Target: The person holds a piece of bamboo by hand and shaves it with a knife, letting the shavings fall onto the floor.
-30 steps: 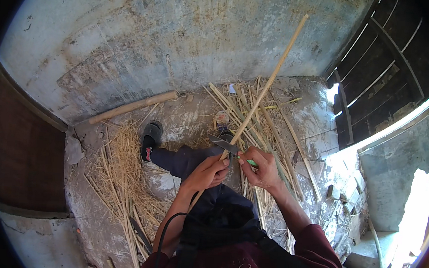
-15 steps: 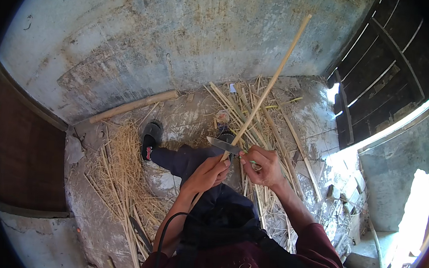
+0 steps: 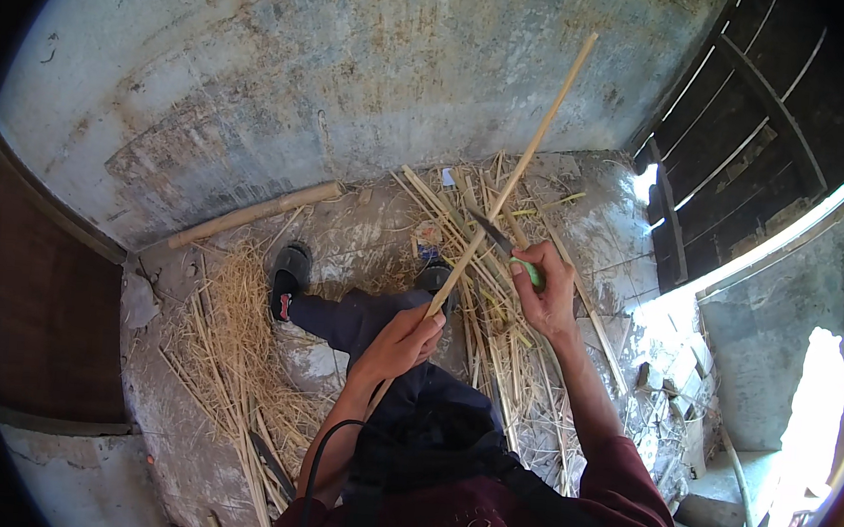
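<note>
A long, thin bamboo strip (image 3: 533, 146) slants from my lap up toward the far wall. Its lower part is wrapped by the fingers of my left hand (image 3: 401, 341), which rests just above my thigh. My right hand (image 3: 545, 290) is closed round the green handle of a knife (image 3: 497, 234). The dark blade lies across the strip, well beyond my left hand, and appears to touch it. The strip's lower end passes under my left wrist and is partly hidden.
Pale shavings (image 3: 246, 330) heap on the floor left of my shoe (image 3: 291, 272). More split strips (image 3: 524, 344) lie at the right. A thick bamboo pole (image 3: 254, 215) lies along the wall (image 3: 289, 68). Another dark blade-like tool (image 3: 271, 463) rests at lower left. Rubble (image 3: 678, 374) sits at right.
My right hand and the knife have moved away from my left hand, farther up the strip. The blade has turned, its tip now pointing up and left. My left hand keeps its grip.
</note>
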The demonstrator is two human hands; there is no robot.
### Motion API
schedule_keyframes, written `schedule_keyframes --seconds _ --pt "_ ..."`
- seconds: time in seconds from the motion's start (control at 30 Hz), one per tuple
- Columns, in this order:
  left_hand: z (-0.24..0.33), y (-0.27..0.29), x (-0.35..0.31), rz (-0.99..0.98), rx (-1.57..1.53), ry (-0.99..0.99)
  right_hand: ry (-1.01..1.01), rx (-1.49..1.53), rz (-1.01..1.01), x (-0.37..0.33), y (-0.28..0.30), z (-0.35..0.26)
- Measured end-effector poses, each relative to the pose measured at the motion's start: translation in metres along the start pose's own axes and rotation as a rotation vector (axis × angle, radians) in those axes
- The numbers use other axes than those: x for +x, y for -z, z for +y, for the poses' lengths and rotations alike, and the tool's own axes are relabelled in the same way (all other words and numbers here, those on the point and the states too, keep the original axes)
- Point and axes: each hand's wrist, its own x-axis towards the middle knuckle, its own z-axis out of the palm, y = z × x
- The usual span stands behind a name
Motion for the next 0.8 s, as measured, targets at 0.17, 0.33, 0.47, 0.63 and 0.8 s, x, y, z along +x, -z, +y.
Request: schedule_keyframes --seconds 0.17,0.33,0.47,0.63,0.8 --pt "0.001 -0.007 0.004 0.051 0.088 -0.026 -0.178 -0.024 -0.172 -0.008 -0.003 -0.025" --pt "0.013 -0.016 0.003 0.100 0.160 -0.070 -0.113 -0.113 -0.358 -0.027 -0.021 -0.006" --pt "0.018 -0.014 0.010 0.144 0.262 -0.061 -0.016 -0.093 -0.276 -0.031 -0.039 0.000" --pt "0.020 -0.009 0.024 0.110 0.097 0.048 -0.065 -0.112 -0.234 -0.024 -0.056 0.014" --pt "0.014 -0.011 0.048 0.170 0.195 -0.050 -0.141 -0.157 -0.173 -0.025 -0.071 0.027"
